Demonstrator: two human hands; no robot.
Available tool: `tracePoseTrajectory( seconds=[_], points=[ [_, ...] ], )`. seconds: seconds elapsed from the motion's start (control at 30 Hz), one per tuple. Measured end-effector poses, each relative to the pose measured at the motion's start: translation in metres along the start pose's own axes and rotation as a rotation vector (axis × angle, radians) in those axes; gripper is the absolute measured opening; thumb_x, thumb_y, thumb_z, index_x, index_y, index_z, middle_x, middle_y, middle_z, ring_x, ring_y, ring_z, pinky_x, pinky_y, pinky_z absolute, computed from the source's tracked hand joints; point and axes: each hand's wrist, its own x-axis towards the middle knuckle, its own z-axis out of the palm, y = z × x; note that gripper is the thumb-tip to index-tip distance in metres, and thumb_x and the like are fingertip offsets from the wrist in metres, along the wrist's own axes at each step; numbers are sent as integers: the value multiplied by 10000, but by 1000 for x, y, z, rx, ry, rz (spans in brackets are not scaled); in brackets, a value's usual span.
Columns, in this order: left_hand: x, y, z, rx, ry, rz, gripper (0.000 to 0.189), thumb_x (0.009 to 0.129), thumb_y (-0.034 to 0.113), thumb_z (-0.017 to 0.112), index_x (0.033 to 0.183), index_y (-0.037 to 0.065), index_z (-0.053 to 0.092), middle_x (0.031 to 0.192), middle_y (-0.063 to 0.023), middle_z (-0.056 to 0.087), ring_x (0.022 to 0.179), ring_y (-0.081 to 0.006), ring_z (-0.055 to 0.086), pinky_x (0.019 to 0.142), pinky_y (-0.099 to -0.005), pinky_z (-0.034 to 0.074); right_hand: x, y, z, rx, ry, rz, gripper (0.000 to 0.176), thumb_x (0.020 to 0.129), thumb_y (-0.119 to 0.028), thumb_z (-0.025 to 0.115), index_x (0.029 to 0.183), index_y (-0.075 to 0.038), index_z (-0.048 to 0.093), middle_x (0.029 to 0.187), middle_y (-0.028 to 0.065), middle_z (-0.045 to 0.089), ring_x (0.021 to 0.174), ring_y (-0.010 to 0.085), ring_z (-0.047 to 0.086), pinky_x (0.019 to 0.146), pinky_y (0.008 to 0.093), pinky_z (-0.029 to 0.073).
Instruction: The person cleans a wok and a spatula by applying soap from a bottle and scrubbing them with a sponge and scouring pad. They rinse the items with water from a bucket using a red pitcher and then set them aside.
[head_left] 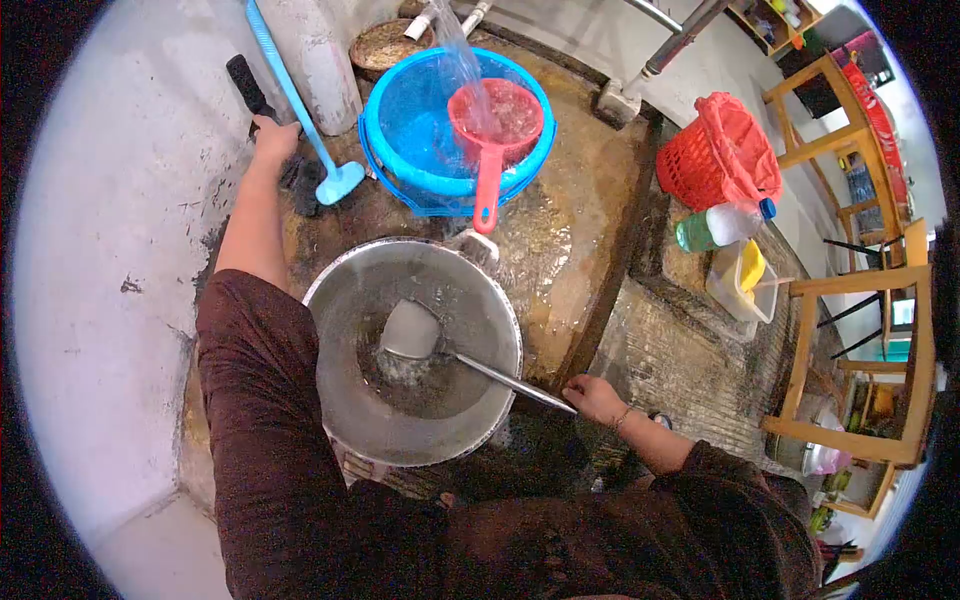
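Observation:
A large metal wok (345,400) sits on the wet stone floor in front of me, with dirty water in its bottom. A metal spatula (412,330) lies in it, blade down. My right hand (592,397) is closed on the end of the spatula's handle at the wok's right rim. My left hand (273,138) reaches far up to the left and grips a black-handled brush (247,88) by the wall, close to a light blue long-handled brush (337,184).
A blue basin (400,150) with a red dipper (495,125) fills under running tap water (458,45) behind the wok. A red basket (722,150), bottles (715,226) and a plastic container (738,285) stand on the right ledge. Wooden chairs (880,360) line the right side.

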Motion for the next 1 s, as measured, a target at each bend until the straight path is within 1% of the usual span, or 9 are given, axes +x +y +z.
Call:
tracePoseTrajectory(
  seconds=[0.27, 0.43, 0.5, 0.57, 0.63, 0.77, 0.87, 0.97, 1.0],
  points=[
    [-32, 14, -16, 29, -58, 68, 967, 734, 392, 685, 1349, -133, 156, 1226, -336, 456, 1136, -397, 484, 940, -390, 402, 17, 1, 6, -13, -11, 1, 479, 872, -449, 500, 953, 4, 633, 889, 214, 634, 837, 353, 614, 766, 408, 480],
    [-119, 8, -44, -98, -450, 10, 665, 786, 272, 647, 1280, -81, 378, 1049, -234, 594, 868, -265, 608, 761, -347, 477, 52, -19, -19, 3, -81, -17, 566, 873, -513, 479, 986, 22, 625, 819, 194, 627, 824, 318, 607, 747, 405, 489],
    [-170, -23, -56, -32, -543, 63, 516, 810, 217, 619, 1222, -52, 465, 976, -174, 619, 781, -186, 587, 716, -317, 475, 58, -52, -31, 317, -180, 44, 580, 863, -519, 508, 1046, 24, 601, 767, 126, 611, 738, 238, 600, 650, 360, 509],
    [-240, -28, -86, 152, -569, 69, 489, 814, 240, 621, 1197, -40, 499, 982, -170, 632, 831, -211, 601, 747, -339, 476, 85, -59, -29, 266, -233, -20, 580, 844, -507, 555, 1068, 28, 576, 755, 62, 590, 631, 163, 562, 544, 289, 495],
    [-290, -78, -95, 280, -513, 185, 483, 825, 281, 626, 1164, -47, 523, 1010, -165, 636, 876, -221, 603, 768, -350, 474, 113, -65, -11, 386, -271, -68, 567, 840, -480, 568, 1062, 42, 564, 791, 112, 609, 657, 188, 606, 554, 313, 512],
    [-384, -109, -89, 286, -703, -311, 567, 798, 258, 671, 1204, -78, 462, 1092, -245, 589, 985, -308, 591, 858, -386, 443, 136, -92, -2, -108, -292, -41, 562, 840, -449, 560, 1096, 52, 552, 922, 214, 619, 864, 282, 623, 729, 396, 504],
    [-427, -82, -84, 30, -488, -326, 728, 752, 212, 709, 1288, -101, 328, 1193, -326, 486, 1113, -394, 508, 943, -417, 392, 132, -71, 5, -273, -30, -211, 533, 836, -420, 560, 1098, 44, 558, 1015, 251, 605, 964, 328, 600, 831, 417, 469],
    [-437, -110, -79, 562, -25, 104, 848, 708, 181, 730, 1325, -104, 223, 1251, -369, 391, 1178, -438, 423, 988, -443, 352, 96, -72, -46, -217, 51, -321, 502, 830, -406, 568, 1083, 26, 582, 1030, 234, 610, 939, 330, 605, 838, 400, 464],
    [-435, -94, -82, 581, -17, 154, 812, 707, 184, 725, 1312, -97, 261, 1267, -360, 379, 1194, -427, 408, 996, -439, 345, 87, -58, -70, -225, 57, -409, 483, 830, -397, 572, 1071, 21, 594, 1004, 221, 622, 908, 315, 617, 814, 391, 476]
  ],
)
